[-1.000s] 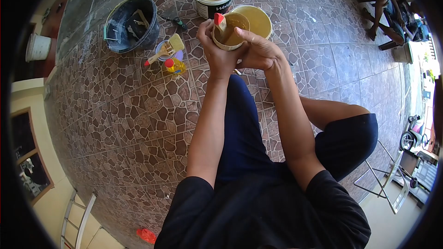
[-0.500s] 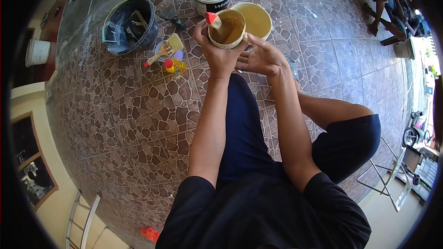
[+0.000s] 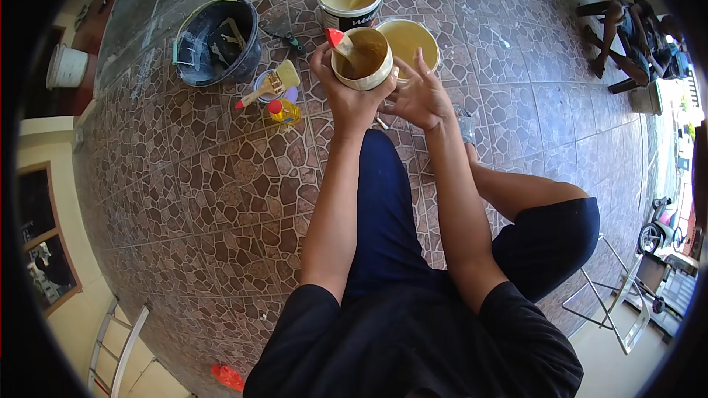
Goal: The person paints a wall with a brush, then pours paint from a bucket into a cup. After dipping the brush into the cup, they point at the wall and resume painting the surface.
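Note:
My left hand (image 3: 348, 99) is wrapped round a small paint cup (image 3: 377, 74) with yellow-brown paint inside. A brush (image 3: 341, 42) with a red-tipped handle leans in the cup. Just right of the cup, my right hand (image 3: 424, 99) has its fingers spread, with nothing in it; its thumb side is close to the cup's wall. Behind the cup stand a paint bucket (image 3: 341, 21) with a stick in it and a wide tub (image 3: 431, 44) of yellow paint, partly hidden by the cup and my right hand.
On the left are a black bucket (image 3: 251, 55), a wide brush (image 3: 273, 84) lying over a small container, and a yellow bottle (image 3: 286, 112). A green-handled tool (image 3: 293, 42) lies behind them. A person (image 3: 634, 37) sits at the far right; a metal frame (image 3: 633, 302) stands at lower right.
My right hand has turned more upright, its fingers spreading upward beside the cup. The view has shifted slightly, and the cup remains in my left hand.

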`<act>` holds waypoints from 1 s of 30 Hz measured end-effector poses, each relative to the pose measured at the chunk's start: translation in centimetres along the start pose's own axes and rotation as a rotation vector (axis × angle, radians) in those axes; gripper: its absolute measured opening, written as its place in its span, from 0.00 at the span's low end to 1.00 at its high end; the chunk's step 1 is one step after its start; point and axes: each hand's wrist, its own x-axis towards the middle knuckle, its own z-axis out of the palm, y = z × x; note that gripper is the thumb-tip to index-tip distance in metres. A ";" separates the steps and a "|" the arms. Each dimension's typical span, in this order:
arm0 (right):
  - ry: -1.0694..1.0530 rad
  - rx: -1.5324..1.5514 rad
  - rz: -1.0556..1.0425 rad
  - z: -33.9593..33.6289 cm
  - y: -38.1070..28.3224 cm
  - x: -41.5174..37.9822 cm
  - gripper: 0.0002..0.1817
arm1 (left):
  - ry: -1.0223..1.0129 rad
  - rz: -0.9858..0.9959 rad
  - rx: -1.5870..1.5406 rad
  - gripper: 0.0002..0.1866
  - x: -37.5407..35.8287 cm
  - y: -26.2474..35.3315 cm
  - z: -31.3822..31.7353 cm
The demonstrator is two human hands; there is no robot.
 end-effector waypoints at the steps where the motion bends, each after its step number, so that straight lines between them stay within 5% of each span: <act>1: -0.005 -0.003 0.005 0.0 0.6 0.7 0.55 | -0.001 0.035 0.040 0.60 -0.1 0.1 -0.2; 7: -0.226 0.184 -0.079 2.6 4.3 3.3 0.50 | 0.018 0.080 0.129 0.57 0.8 2.7 -0.6; 8: -0.616 0.652 0.070 1.0 5.1 4.7 0.47 | -0.005 0.072 0.150 0.57 0.9 2.8 -0.7; 12: -0.556 0.730 0.115 0.9 6.0 5.7 0.47 | -0.073 0.003 0.187 0.61 1.1 4.1 -2.1; 15: -0.392 0.498 0.046 1.6 6.0 6.0 0.41 | -0.101 -0.003 0.205 0.60 0.0 5.5 -4.7; 16: -0.178 0.476 0.054 2.5 5.6 5.5 0.40 | 0.008 0.013 0.253 0.54 -0.9 4.9 -6.4; 19: -0.395 0.503 0.214 1.7 5.1 6.0 0.40 | 0.423 -0.136 0.298 0.38 -5.9 1.7 -12.2; 22: -0.327 0.475 0.213 2.5 4.5 6.9 0.40 | 0.589 -0.358 0.510 0.41 -11.2 -4.8 -18.4; 24: -0.348 0.476 0.246 2.7 4.2 7.8 0.39 | 0.517 -0.556 0.906 0.45 -13.4 -8.3 -20.5; 30: -0.371 0.426 0.316 3.3 4.1 10.2 0.38 | 0.186 -0.842 1.251 0.63 -14.7 -12.7 -20.5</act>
